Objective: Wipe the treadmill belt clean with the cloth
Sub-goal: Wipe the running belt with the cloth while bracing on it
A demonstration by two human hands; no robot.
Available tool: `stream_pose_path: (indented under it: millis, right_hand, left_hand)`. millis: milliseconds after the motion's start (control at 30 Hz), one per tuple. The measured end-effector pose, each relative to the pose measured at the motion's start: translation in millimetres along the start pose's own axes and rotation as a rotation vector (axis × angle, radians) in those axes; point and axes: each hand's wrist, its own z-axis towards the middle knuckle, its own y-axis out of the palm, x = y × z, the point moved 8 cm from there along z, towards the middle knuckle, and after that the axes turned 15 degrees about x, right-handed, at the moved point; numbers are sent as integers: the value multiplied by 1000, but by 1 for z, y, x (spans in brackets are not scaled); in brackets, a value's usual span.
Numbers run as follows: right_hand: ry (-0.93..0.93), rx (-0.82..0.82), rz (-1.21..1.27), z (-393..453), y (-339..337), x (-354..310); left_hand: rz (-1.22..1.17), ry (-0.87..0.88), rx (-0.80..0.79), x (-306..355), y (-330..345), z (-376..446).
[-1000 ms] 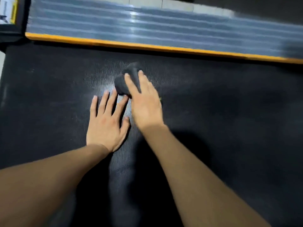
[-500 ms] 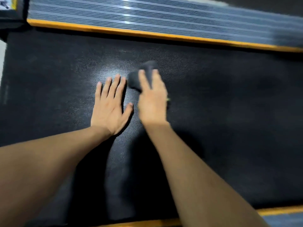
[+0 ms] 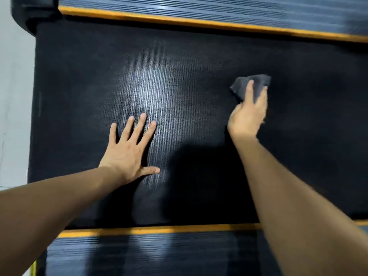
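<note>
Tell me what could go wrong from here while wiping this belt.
The left hand lies flat on the belt; if the belt slips, the person could lurch. The right hand holds only part of the cloth, so bare fingers may rub the belt.

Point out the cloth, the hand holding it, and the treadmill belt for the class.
cloth (image 3: 256, 81), head view: on the dark fabric beyond the fingers.
right hand (image 3: 248, 116), head view: on the back of the hand.
treadmill belt (image 3: 143, 82), head view: on the bare, shiny textured patch.
</note>
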Motion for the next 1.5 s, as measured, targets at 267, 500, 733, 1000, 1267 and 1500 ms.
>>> stream_pose_path:
  millis: [267, 500, 733, 1000, 1267, 1500]
  right_hand:
    - [-596, -434, 250, -116, 40, -190]
    - [-145, -187, 100, -31, -12, -2]
    - [80, -171, 11, -22, -25, 20]
    - [118, -230, 10, -21, -26, 20]
    - [-289, -105, 125, -108, 15, -121]
    - [-483, -314, 156, -122, 14, -104]
  left_hand:
    - [35, -60, -92, 5, -6, 2]
    - [20, -69, -90, 4, -7, 0]
    - [14, -77, -114, 6, -6, -1]
    - [-1, -72, -147, 6, -10, 0]
    - [-23, -84, -143, 2, -6, 3]
    - [-27, -101, -79, 5, -14, 1]
